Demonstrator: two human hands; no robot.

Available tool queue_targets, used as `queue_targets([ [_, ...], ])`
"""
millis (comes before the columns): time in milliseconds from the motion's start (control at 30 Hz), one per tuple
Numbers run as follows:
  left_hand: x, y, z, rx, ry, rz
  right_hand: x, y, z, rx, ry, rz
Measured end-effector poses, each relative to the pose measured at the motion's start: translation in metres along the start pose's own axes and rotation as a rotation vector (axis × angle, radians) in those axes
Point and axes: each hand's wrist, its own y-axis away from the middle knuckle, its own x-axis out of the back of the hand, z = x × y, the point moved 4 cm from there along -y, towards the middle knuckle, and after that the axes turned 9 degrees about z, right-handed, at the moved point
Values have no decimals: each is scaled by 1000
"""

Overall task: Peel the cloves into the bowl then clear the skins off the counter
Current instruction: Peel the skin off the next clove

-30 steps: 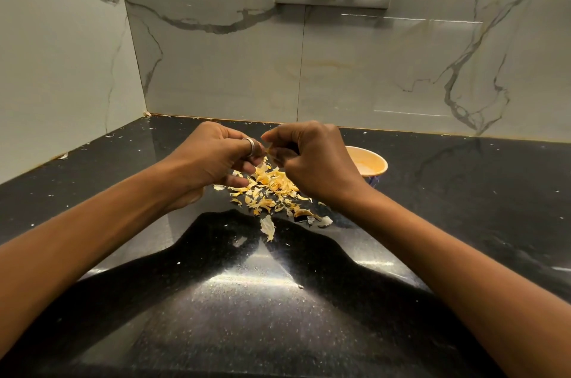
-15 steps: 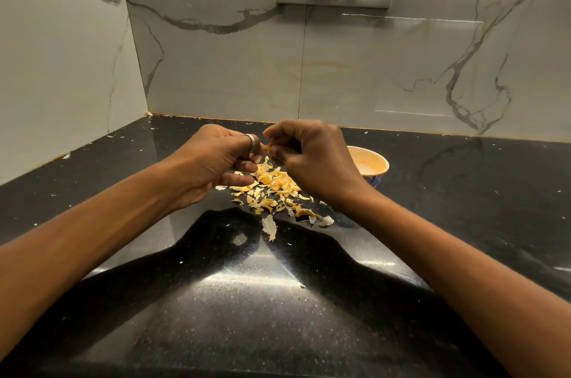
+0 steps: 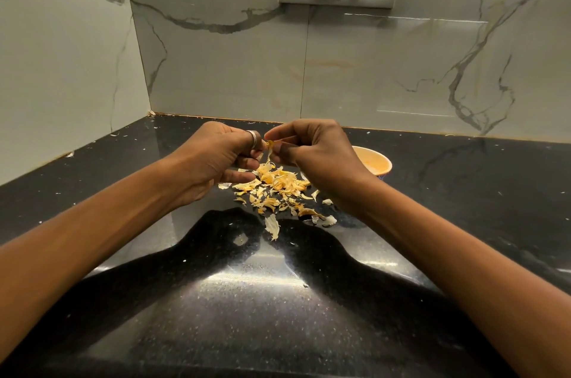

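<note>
Both hands meet above the middle of the counter (image 3: 278, 316), toward its back edge. The left hand (image 3: 213, 161) has its thumb and forefinger curled in and pinches a small clove (image 3: 270, 145) at its right end; its lower fingers lie looser and half straight beneath, and a ring (image 3: 253, 139) sits on one finger. The right hand (image 3: 318, 155) is curled tight, knuckles up, its fingertips (image 3: 279, 147) pinching the same clove from the other side, so the two hands touch at that point. The clove is pale yellow and mostly hidden by the fingers; a thin strip of skin hangs down from it. Right under the hands lies a loose heap of skins (image 3: 272, 184), yellow to off-white, thin and curled, with a few larger pale flakes scattered out toward the front edge. The bowl (image 3: 375, 163) stands just beside the heap on its right, nearer the back edge, half hidden behind the right hand; its inside is pale orange, and what it holds cannot be told. Tiny white flecks dot the counter along its back and left edges.
</note>
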Motion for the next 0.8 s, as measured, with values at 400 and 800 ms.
queue_targets([
  [400,0,-1,0,-20,-15,0,1,1,-1,-13,3,6],
  [800,2,-2,-2,-9,-46,28,2,0,-4,-30,-6,12],
])
